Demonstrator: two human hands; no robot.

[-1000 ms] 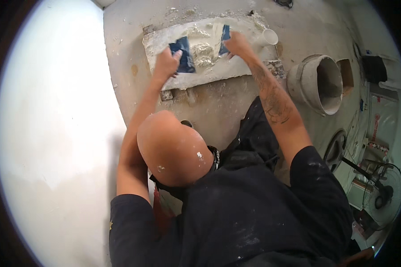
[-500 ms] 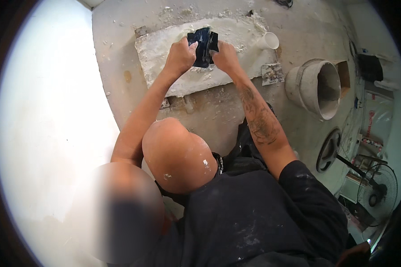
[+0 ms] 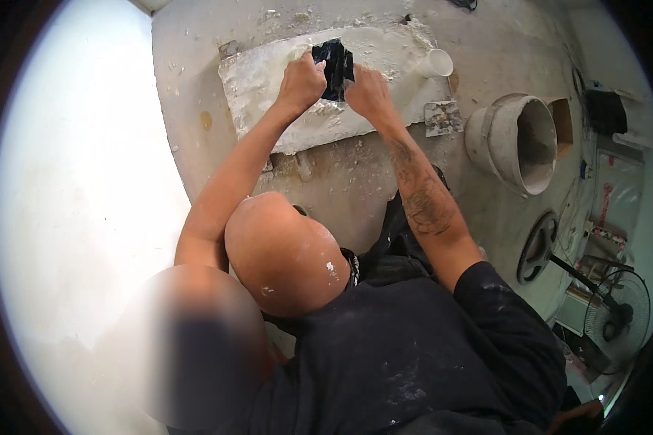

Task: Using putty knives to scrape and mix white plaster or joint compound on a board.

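Over a pale board [image 3: 268, 119] smeared with white paste, both of my hands grip a glossy black flat piece [image 3: 335, 71] whose exact kind I cannot make out. My left hand [image 3: 302, 81] is closed on its left edge, thumb lying on its face. On the opposite side, my right hand [image 3: 370, 93] pinches the lower right edge. Whether it is one folded piece or two pieces together is unclear now. A white cup [image 3: 435, 64] rests on the board's right end, and a small paste-stained square plate [image 3: 443, 118] lies at its right corner.
Right of the board is a paste-coated bucket [image 3: 502, 141], with a brown box [image 3: 563, 129] behind it. A standing fan [image 3: 617, 315] with a round base [image 3: 537, 246] is at the lower right. A white wall [image 3: 94, 196] borders the left; dried crumbs litter the floor [image 3: 348, 170].
Two black parts with a gap between them have come together and now overlap. My left hand has shifted slightly right; my right hand stays nearly in place.
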